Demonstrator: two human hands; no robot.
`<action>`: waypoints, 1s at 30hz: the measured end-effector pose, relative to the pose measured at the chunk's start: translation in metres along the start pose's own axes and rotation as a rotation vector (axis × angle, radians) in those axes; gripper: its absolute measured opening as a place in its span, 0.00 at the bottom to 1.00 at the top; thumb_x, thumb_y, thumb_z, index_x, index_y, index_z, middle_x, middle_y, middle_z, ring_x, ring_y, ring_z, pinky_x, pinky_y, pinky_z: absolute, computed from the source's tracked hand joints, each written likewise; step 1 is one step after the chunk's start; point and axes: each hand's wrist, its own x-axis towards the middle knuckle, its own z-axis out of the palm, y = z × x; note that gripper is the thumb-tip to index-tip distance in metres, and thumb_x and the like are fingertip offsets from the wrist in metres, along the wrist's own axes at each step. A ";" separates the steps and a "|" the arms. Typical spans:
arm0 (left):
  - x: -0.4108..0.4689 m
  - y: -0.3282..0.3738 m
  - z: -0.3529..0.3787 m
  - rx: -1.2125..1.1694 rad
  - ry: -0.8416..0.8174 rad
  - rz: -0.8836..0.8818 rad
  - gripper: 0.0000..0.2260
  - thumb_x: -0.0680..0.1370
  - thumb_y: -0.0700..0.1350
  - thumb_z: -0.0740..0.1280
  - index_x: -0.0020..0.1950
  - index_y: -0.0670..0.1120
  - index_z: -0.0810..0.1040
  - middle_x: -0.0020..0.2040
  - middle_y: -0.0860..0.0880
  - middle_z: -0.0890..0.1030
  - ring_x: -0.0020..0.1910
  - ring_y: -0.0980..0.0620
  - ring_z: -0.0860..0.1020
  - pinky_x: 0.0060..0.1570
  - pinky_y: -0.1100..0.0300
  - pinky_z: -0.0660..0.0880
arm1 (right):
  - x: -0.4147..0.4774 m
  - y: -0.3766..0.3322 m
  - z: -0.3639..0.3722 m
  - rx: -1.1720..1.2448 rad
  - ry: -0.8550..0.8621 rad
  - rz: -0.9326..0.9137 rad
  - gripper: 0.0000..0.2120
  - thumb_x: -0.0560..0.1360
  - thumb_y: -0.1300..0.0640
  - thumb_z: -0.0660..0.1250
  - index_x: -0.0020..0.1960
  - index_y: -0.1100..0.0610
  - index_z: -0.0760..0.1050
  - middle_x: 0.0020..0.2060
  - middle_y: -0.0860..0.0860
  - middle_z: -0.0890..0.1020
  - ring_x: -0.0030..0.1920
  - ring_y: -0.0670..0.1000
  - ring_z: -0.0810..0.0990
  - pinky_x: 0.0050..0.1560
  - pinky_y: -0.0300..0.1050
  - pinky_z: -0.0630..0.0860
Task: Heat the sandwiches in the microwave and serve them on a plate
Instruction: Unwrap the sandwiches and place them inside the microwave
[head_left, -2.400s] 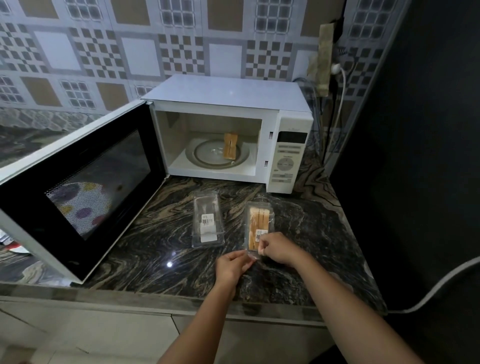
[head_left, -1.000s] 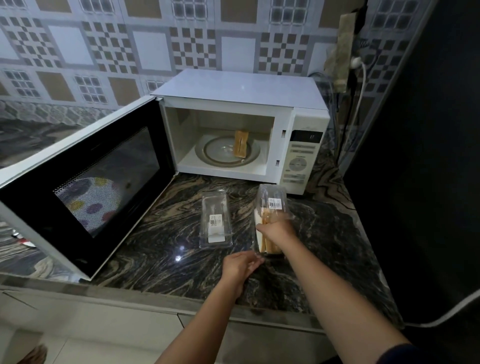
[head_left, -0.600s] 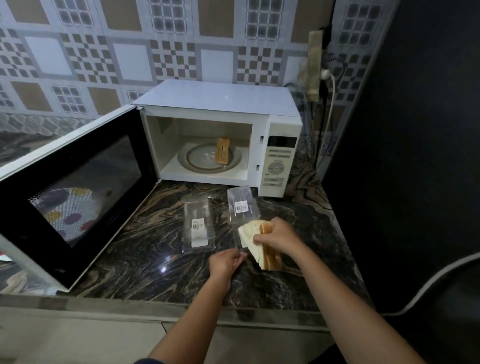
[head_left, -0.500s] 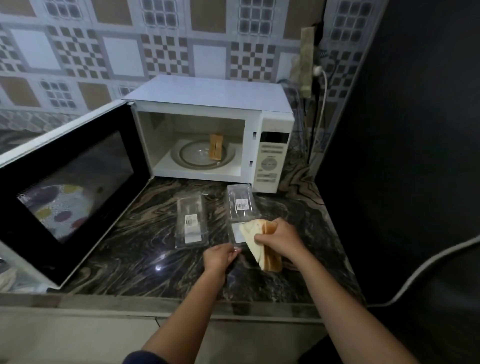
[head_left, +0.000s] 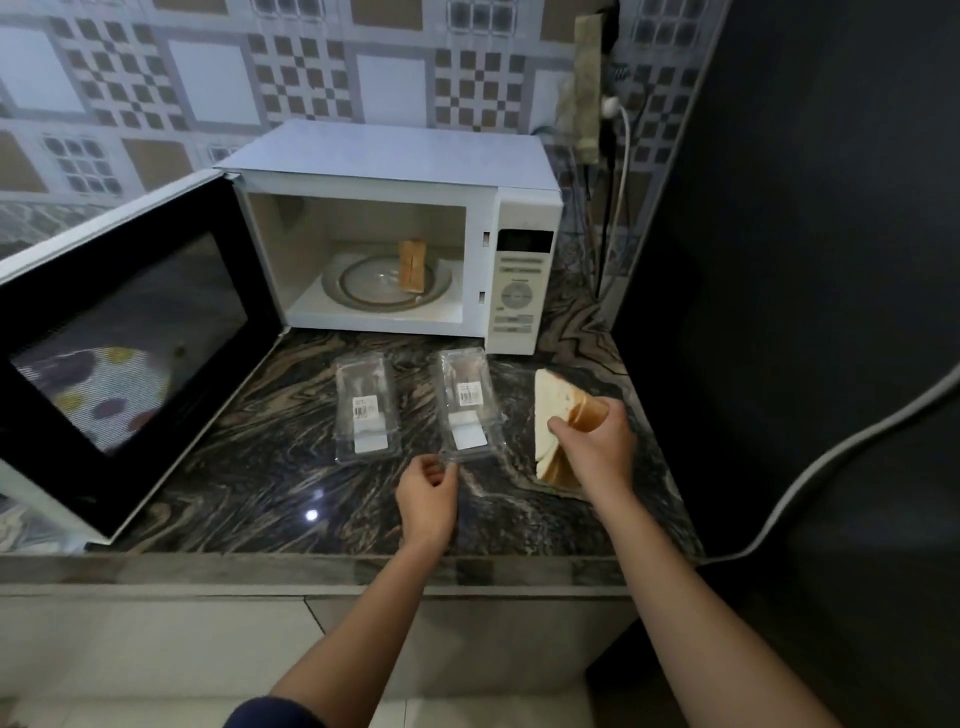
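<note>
A white microwave (head_left: 395, 156) stands at the back of the counter with its door (head_left: 119, 338) swung wide to the left. Inside, one sandwich (head_left: 412, 265) stands upright on a plate (head_left: 358, 291). My right hand (head_left: 597, 441) grips a second sandwich (head_left: 550, 410), held just above the counter at the right. My left hand (head_left: 426, 493) pinches the near edge of a clear plastic package (head_left: 467, 410) that lies emptied on the counter. Another empty clear package (head_left: 363, 415) lies to its left.
The dark marbled counter (head_left: 270, 467) ends at a front edge near my arms. A dark wall (head_left: 805, 260) closes the right side, with a white cable (head_left: 831, 457) running across it. A plug and cord (head_left: 618, 130) hang behind the microwave.
My right hand has pulled the sandwich out of its package and carried it to the right. The emptied package now lies flat, with my left hand holding its edge.
</note>
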 end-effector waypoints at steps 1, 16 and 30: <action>-0.004 -0.005 -0.005 0.082 -0.021 0.081 0.13 0.76 0.42 0.67 0.58 0.40 0.75 0.52 0.45 0.79 0.51 0.49 0.77 0.57 0.54 0.75 | 0.000 -0.005 0.001 0.022 0.013 -0.013 0.26 0.67 0.56 0.73 0.62 0.58 0.69 0.56 0.55 0.77 0.55 0.56 0.77 0.46 0.40 0.67; 0.078 -0.053 -0.154 0.963 -0.007 0.181 0.26 0.82 0.51 0.49 0.77 0.40 0.48 0.78 0.43 0.48 0.77 0.46 0.45 0.75 0.51 0.45 | 0.014 -0.116 0.095 0.115 -0.152 -0.232 0.27 0.68 0.56 0.72 0.64 0.57 0.65 0.56 0.54 0.75 0.47 0.49 0.73 0.44 0.41 0.69; 0.244 -0.009 -0.140 0.992 -0.205 0.435 0.27 0.81 0.53 0.49 0.77 0.43 0.51 0.78 0.45 0.49 0.77 0.50 0.49 0.74 0.58 0.46 | 0.116 -0.183 0.258 -0.275 -0.196 -0.167 0.31 0.69 0.44 0.70 0.66 0.56 0.63 0.60 0.56 0.75 0.57 0.59 0.76 0.50 0.49 0.72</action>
